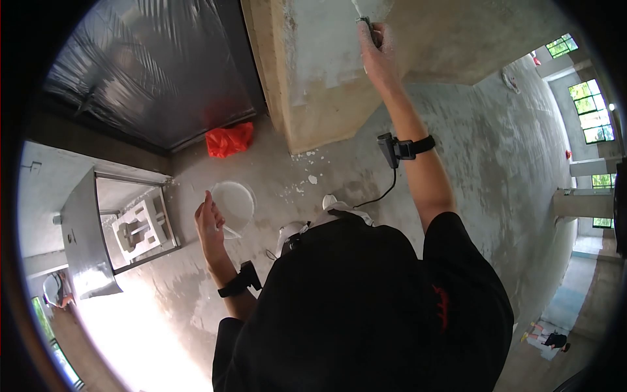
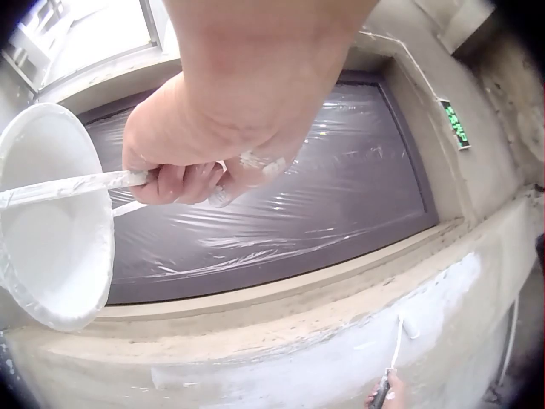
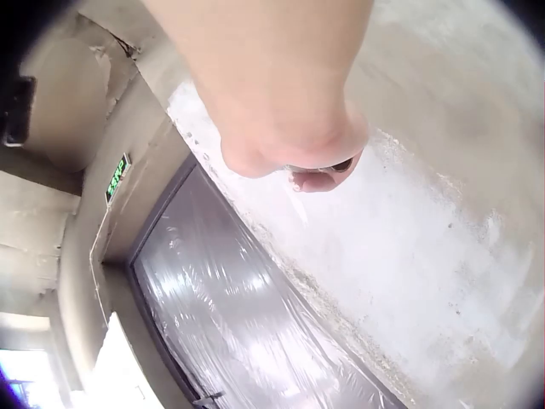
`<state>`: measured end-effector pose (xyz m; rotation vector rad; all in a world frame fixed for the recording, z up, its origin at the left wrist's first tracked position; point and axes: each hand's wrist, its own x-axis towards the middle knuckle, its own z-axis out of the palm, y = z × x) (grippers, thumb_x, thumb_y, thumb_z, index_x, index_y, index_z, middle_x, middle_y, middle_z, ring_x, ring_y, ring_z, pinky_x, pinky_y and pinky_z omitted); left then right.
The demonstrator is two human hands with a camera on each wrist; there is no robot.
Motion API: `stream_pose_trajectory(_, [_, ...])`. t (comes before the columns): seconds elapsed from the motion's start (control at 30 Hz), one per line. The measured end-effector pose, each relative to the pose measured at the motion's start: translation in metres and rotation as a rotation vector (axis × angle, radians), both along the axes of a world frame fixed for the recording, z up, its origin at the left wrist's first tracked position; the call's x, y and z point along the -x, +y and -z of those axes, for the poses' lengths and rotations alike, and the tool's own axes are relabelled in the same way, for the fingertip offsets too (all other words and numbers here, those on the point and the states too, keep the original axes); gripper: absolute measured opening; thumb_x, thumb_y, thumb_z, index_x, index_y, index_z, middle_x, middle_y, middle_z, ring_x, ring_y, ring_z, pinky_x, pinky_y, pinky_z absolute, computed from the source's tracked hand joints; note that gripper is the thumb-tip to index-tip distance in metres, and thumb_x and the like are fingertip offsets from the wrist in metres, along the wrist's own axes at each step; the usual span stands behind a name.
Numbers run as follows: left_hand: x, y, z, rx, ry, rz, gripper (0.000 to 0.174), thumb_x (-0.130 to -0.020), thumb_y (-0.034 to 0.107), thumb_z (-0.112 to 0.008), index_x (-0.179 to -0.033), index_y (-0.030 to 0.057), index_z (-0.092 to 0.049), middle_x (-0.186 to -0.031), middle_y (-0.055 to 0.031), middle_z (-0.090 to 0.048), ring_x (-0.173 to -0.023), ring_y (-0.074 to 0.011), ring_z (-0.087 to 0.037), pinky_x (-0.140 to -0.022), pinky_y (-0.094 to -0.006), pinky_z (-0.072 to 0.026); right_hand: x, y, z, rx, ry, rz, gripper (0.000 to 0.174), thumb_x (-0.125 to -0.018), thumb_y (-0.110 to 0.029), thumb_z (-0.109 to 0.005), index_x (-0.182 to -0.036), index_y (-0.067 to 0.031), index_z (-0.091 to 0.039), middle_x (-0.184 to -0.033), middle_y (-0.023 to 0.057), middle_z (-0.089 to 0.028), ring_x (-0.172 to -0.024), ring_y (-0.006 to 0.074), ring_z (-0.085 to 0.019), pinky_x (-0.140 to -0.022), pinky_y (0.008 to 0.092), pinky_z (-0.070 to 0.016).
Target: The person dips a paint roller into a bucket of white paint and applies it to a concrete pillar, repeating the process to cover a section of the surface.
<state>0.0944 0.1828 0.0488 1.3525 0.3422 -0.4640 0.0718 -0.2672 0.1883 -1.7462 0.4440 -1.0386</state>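
My right hand (image 1: 377,55) is raised at the wall (image 1: 320,62), fingers curled round the dark handle (image 1: 366,26) of a paint roller. In the left wrist view the small white roller (image 2: 411,328) lies against a whitened patch of wall (image 2: 341,349). From the right wrist, the right hand (image 3: 298,145) hides most of the tool. My left hand (image 1: 210,225) is lower at the left, gripping the whitish handle (image 2: 77,187) of a white bucket (image 2: 60,247); the same left hand (image 2: 204,153) has white smears on it.
A plastic-covered dark door (image 1: 157,72) stands left of the wall, with a red bag (image 1: 228,140) at its foot. White flecks (image 1: 312,179) dot the concrete floor. Another person (image 1: 554,340) is far off at lower right, and one more (image 1: 57,289) at the left edge.
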Motion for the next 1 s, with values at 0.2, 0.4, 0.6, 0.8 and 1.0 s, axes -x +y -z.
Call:
stream_pose_trajectory(0.2, [0.002, 0.002, 0.001, -0.026, 0.025, 0.004, 0.036, -0.09, 0.036, -0.06, -0.068, 0.0124, -0.045, -0.052, 0.0071, -0.026, -0.042, -0.0044, -0.021, -0.04, -0.0231, -0.0189, -0.015, -0.003, 0.004, -0.235, 0.1, -0.312, 0.039, -0.092, -0.042, -0.055, -0.086, -0.0041, -0.053, -0.06, -0.0012, -0.048, -0.051, 0.005, -0.042, -0.047, 0.0209, -0.0347])
stream_pose_trajectory(0.4, [0.003, -0.003, -0.004, -0.031, 0.038, 0.007, 0.037, -0.089, 0.037, -0.063, -0.067, 0.0128, -0.045, -0.053, 0.0072, -0.026, -0.042, -0.0047, -0.022, -0.04, -0.0219, -0.0191, -0.022, -0.001, 0.011, -0.309, 0.144, -0.447, 0.043, -0.093, -0.047, -0.049, -0.075, -0.0075, -0.049, -0.057, -0.001, -0.045, -0.048, 0.0069, -0.042, -0.046, 0.023, -0.0359])
stream_pose_trajectory(0.6, [0.004, -0.002, -0.001, -0.005, 0.021, 0.005, 0.036, -0.09, 0.034, -0.061, -0.066, 0.0131, -0.045, -0.053, 0.0076, -0.026, -0.042, -0.004, -0.022, -0.04, -0.0226, -0.0188, -0.026, 0.003, 0.045, -0.344, 0.153, -0.496, 0.05, -0.094, -0.049, -0.045, -0.064, -0.0089, -0.043, -0.051, -0.0008, -0.042, -0.046, 0.0089, -0.042, -0.045, 0.0252, -0.0367])
stream_pose_trajectory(0.8, [0.0, -0.005, -0.003, -0.01, 0.009, 0.022, 0.035, -0.091, 0.032, -0.061, -0.065, 0.0139, -0.045, -0.052, 0.0074, -0.028, -0.042, -0.0039, -0.023, -0.04, -0.0228, -0.0179, -0.011, 0.029, 0.037, -0.428, 0.228, -0.384, 0.045, -0.092, -0.051, -0.049, -0.074, -0.01, -0.045, -0.055, -0.0016, -0.042, -0.045, 0.0077, -0.041, -0.044, 0.0241, -0.0359])
stream_pose_trajectory(1.0, [-0.004, -0.018, -0.013, -0.074, 0.08, 0.037, 0.033, -0.091, 0.032, -0.061, -0.067, 0.0129, -0.046, -0.053, 0.0075, -0.027, -0.043, -0.0039, -0.023, -0.04, -0.0228, -0.0182, 0.011, 0.055, -0.04, -0.398, 0.313, -0.308, 0.049, -0.093, -0.053, -0.045, -0.067, -0.012, -0.043, -0.051, -0.0028, -0.042, -0.041, 0.0079, -0.041, -0.04, 0.0236, -0.0352])
